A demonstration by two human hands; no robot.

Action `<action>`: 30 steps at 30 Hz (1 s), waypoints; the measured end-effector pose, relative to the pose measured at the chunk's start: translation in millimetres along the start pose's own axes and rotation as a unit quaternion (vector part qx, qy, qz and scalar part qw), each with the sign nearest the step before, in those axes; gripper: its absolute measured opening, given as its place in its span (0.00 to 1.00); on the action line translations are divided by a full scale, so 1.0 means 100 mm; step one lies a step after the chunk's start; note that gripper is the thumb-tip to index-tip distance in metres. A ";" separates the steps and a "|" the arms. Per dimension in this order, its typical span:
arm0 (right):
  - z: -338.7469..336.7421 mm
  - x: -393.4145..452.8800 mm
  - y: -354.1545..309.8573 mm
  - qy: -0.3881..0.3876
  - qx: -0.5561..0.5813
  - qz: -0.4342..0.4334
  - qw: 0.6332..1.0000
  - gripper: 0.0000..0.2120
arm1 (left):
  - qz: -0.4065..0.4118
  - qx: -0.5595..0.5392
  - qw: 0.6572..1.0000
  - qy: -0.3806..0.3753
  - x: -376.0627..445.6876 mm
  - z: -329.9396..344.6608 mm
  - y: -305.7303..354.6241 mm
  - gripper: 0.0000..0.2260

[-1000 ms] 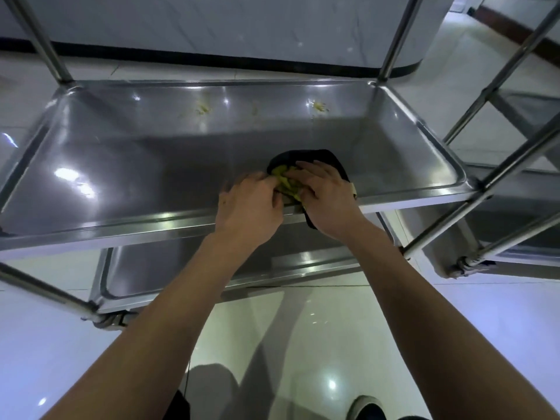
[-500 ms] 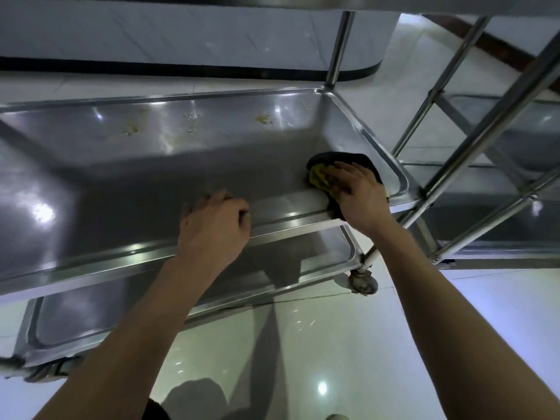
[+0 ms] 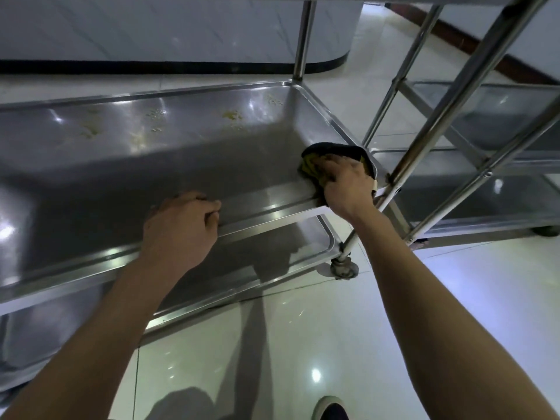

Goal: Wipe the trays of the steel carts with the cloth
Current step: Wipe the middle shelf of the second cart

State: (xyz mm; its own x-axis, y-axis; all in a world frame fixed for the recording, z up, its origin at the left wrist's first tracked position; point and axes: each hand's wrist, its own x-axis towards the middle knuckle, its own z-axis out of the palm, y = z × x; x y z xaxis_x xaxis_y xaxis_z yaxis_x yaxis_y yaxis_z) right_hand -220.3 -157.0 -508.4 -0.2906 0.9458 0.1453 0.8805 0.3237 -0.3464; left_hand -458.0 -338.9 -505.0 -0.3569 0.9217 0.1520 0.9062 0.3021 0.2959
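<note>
I see two bare forearms with no sleeves, left hand (image 3: 181, 228) and right hand (image 3: 348, 184) without gloves, rings or a watch, a dark rounded shoe toe with a pale sole rim (image 3: 331, 409) at the bottom edge

Floor (image 3: 454, 298): glossy pale tiles, thin grout lines, several bright ceiling-light reflections. Far side: pale marbled wall (image 3: 151, 25) with black baseboard (image 3: 151, 67), rounded at its right end. Upper right: dark brown skirting (image 3: 472, 37). Lighting dim, bluish.
</note>
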 end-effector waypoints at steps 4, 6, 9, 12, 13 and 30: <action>0.18 -0.28 -0.50 -0.033 0.017 -0.040 0.999 0.22 | 0.027 0.003 1.000 -0.007 -0.01 -0.05 -0.08 0.13; 0.29 -0.39 -0.80 -0.052 0.018 -0.066 0.996 0.23 | 0.038 -0.011 0.999 -0.011 -0.05 -0.09 -0.17 0.14; 0.44 -0.53 -1.18 -0.063 0.014 -0.104 0.992 0.22 | 0.006 -0.029 1.000 0.005 -0.15 -0.20 -0.42 0.12; 0.56 -0.61 -1.53 -0.088 0.013 -0.134 0.987 0.23 | -0.055 0.003 0.998 0.030 -0.26 -0.34 -0.72 0.10; 0.60 -0.66 -1.66 -0.094 0.016 -0.149 0.984 0.24 | -0.068 0.013 0.997 0.029 -0.29 -0.38 -0.81 0.10; 0.80 -0.24 -1.64 -0.089 0.094 -0.215 0.968 0.22 | -0.074 0.010 0.997 0.003 -0.17 -0.37 -0.61 0.06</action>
State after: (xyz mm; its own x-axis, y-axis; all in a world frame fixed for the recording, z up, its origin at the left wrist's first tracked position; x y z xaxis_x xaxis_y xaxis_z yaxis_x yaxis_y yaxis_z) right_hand -387.6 -230.8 -529.0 -0.6895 0.7069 0.1577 0.5852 0.6721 -0.4537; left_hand -516.0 -381.7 -490.8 -0.4893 0.8647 0.1138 0.8474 0.4405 0.2964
